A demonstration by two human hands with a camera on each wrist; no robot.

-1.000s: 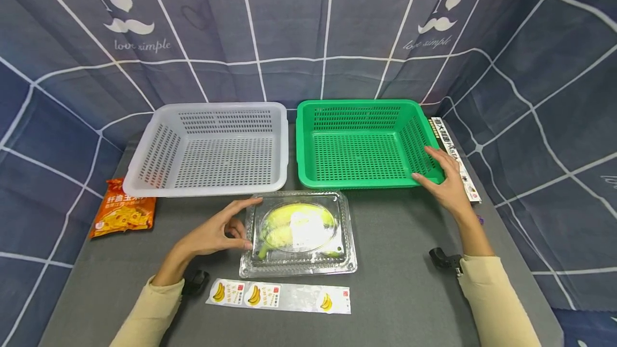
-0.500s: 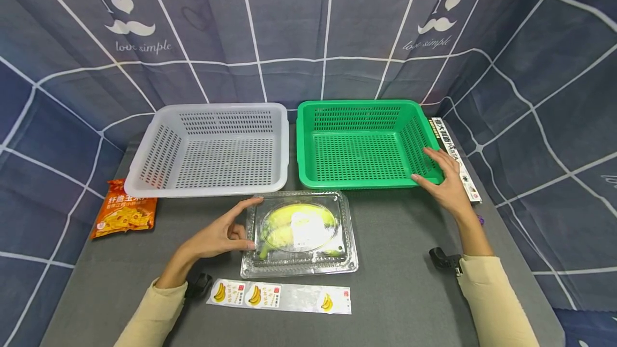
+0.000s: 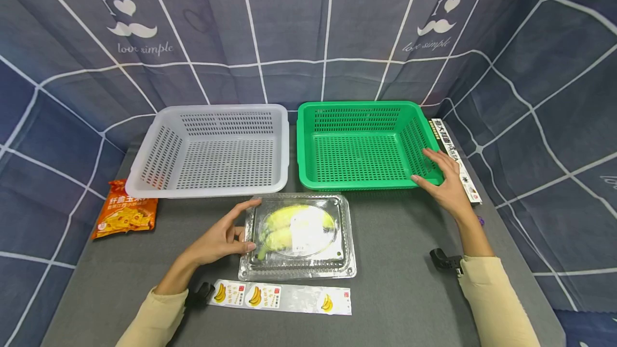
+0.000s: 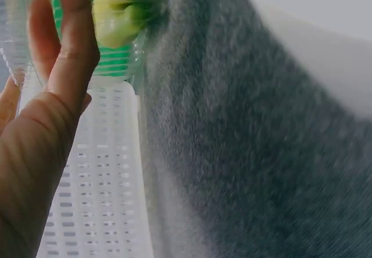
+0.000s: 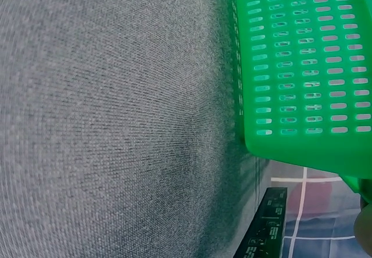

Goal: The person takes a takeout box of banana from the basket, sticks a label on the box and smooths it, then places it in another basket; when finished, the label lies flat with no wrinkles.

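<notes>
A clear plastic clamshell box (image 3: 337,266) with bananas (image 3: 278,240) inside lies in front of the two baskets. At its left side, my left hand (image 3: 217,237) holds the box, the index finger at the back corner and the thumb lower on the edge. In the left wrist view, fingers (image 4: 75,54) show against the clear plastic. A white label on the lid covers part of the bananas. My right hand (image 3: 445,183) rests with relaxed fingers on the front right corner of the green basket (image 3: 356,185).
A white basket (image 3: 207,193) stands at the back left beside the green one. An orange snack bag (image 3: 126,213) lies at its left. A strip of banana stickers (image 3: 279,297) lies in front of the clamshell box. A pasta box (image 3: 455,157) lies right of the green basket.
The clamshell box has shifted very slightly left with my left hand at its edge. My right hand has stayed on the green basket's corner. The baskets have not moved.
</notes>
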